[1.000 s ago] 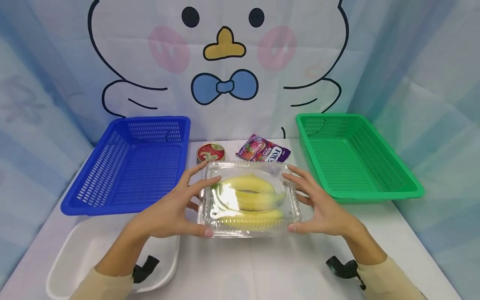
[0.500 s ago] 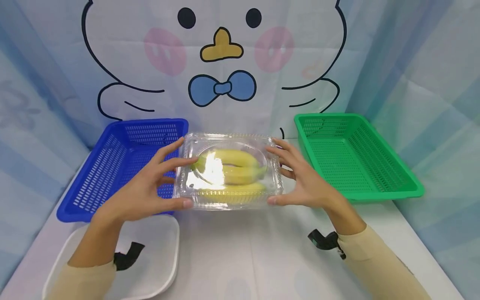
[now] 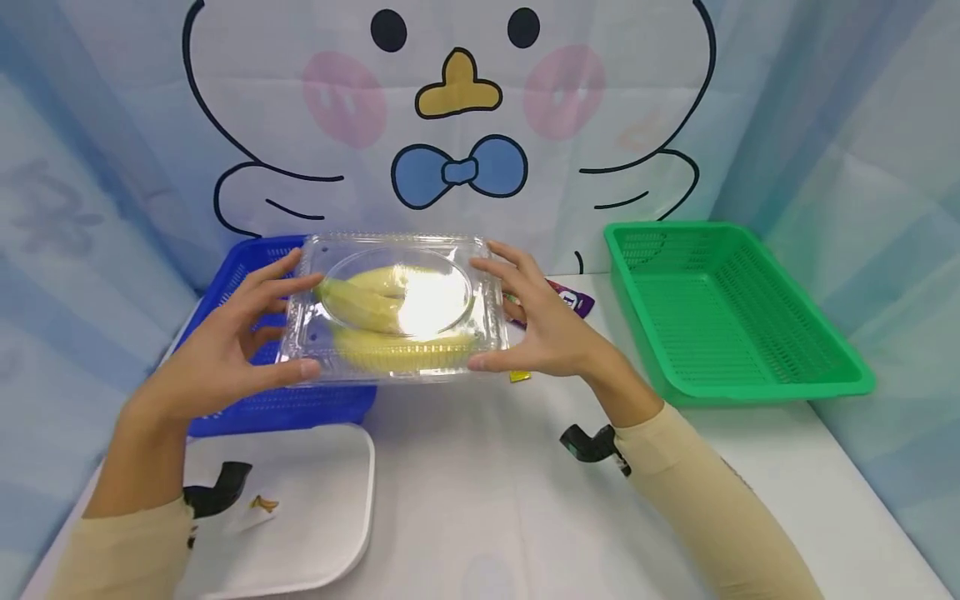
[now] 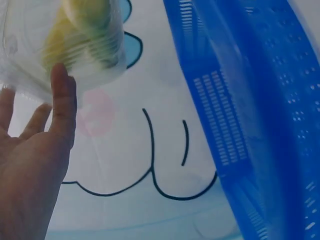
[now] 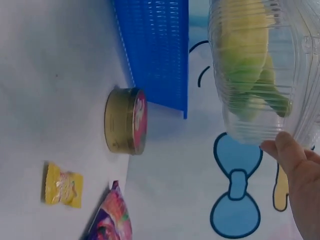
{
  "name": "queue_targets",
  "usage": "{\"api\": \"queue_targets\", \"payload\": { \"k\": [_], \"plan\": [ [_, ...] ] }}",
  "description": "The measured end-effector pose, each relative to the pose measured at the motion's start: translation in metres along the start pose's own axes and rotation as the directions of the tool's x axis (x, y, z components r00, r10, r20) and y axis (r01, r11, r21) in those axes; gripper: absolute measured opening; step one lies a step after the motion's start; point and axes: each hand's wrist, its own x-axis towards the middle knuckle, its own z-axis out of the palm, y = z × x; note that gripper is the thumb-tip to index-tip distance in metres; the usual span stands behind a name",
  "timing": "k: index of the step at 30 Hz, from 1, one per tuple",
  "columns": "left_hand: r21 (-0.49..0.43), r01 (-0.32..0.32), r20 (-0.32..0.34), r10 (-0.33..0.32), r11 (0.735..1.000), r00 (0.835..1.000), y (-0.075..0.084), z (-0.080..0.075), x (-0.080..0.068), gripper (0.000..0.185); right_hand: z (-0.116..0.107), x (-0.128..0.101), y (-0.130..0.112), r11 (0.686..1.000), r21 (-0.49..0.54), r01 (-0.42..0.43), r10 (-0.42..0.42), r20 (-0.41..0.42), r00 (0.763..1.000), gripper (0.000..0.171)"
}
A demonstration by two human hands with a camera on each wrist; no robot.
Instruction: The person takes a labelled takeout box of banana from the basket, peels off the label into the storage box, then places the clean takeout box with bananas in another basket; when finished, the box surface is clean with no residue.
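Banana box between both hands

L hand w/ fingertips on clear box of bananas, top left; blue basket at right; cartoon backdrop behind.

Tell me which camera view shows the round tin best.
The right wrist view: the round tin lies on the white table in full, gold wall and red lid showing, beside the blue basket. The head view hides it behind the clear banana box. The left wrist view misses it.
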Motion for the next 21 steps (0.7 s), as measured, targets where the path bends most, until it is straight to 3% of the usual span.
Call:
{"api": "queue_targets", "payload": {
  "k": [9, 16, 21],
  "plan": [
    [-0.031, 0.03, -0.128, -0.034, 0.999, 0.991, -0.04, -0.003, -0.018, 0.102, 0.033, 0.041, -0.007, 0.998, -0.052, -0.046, 0.047, 0.033, 0.998, 0.102],
    [-0.004, 0.06, -0.168, -0.06, 0.998, 0.984, -0.055, -0.033, -0.032, 0.104, 0.054, 0.073, -0.019, 0.996, -0.079, -0.046, 0.051, 0.063, 0.997, 0.102],
    [0.054, 0.166, -0.181, -0.153, 0.985, 0.972, -0.06, -0.052, -0.033, 0.103, 0.061, 0.092, -0.024, 0.992, -0.118, -0.048, 0.057, 0.07, 0.996, 0.102]
  ]
}}
